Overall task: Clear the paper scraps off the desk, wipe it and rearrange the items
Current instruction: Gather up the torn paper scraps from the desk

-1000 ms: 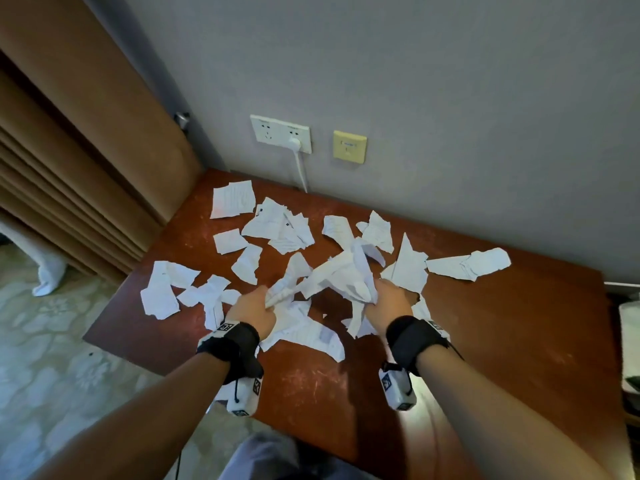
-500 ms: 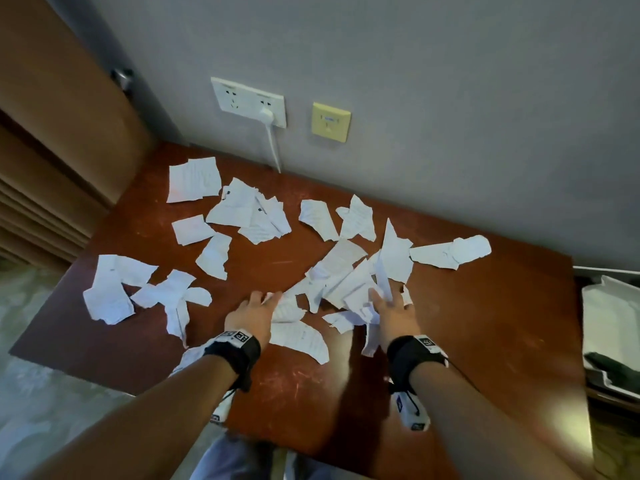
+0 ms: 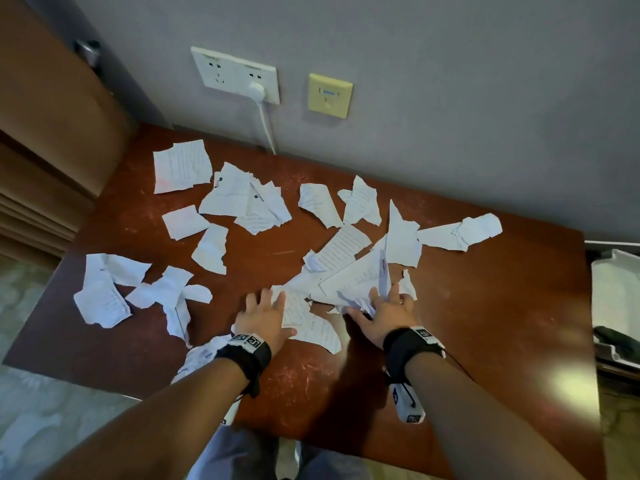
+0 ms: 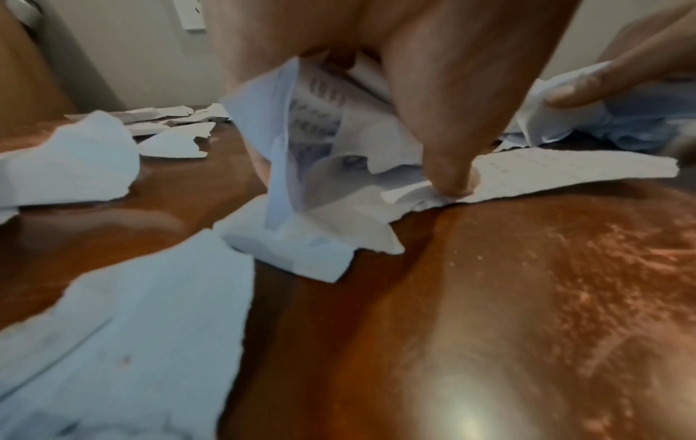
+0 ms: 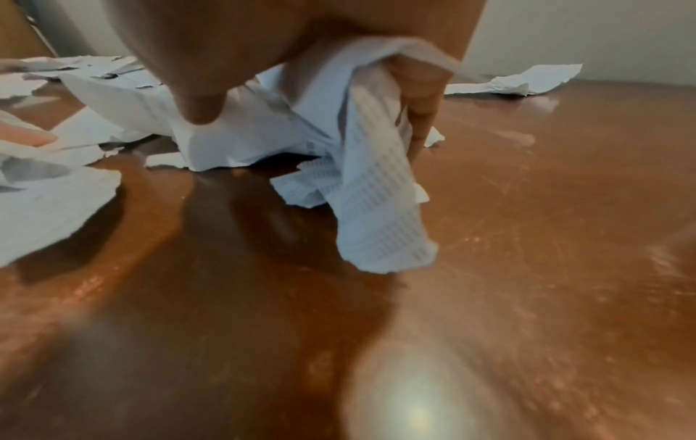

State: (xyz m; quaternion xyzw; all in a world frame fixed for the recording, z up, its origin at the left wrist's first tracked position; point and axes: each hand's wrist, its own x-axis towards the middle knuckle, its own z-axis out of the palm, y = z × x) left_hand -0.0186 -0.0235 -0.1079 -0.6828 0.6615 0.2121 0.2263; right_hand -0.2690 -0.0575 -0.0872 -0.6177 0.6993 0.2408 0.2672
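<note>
Torn white paper scraps (image 3: 349, 268) lie scattered over the red-brown desk (image 3: 485, 323). My left hand (image 3: 266, 311) lies flat with its fingers spread on a scrap near the front middle. In the left wrist view its thumb (image 4: 448, 166) presses a scrap (image 4: 565, 169) onto the wood while another (image 4: 320, 143) curls up under the palm. My right hand (image 3: 388, 308) rests with straight, spread fingers on the heaped pile, one scrap standing up between them. In the right wrist view a printed strip (image 5: 376, 193) hangs below the palm, draped over a finger.
More scraps lie at the left (image 3: 104, 292), back (image 3: 242, 199) and back right (image 3: 460, 232); one (image 3: 199, 356) overhangs the front edge. On the wall are a socket with a white plug (image 3: 258, 90) and a yellow plate (image 3: 329, 95). A white tray (image 3: 616, 299) stands right of the desk.
A second ago both hands gripped a lifted bundle of scraps. They have since come down, and the fingers have straightened and spread over the paper on the desk.
</note>
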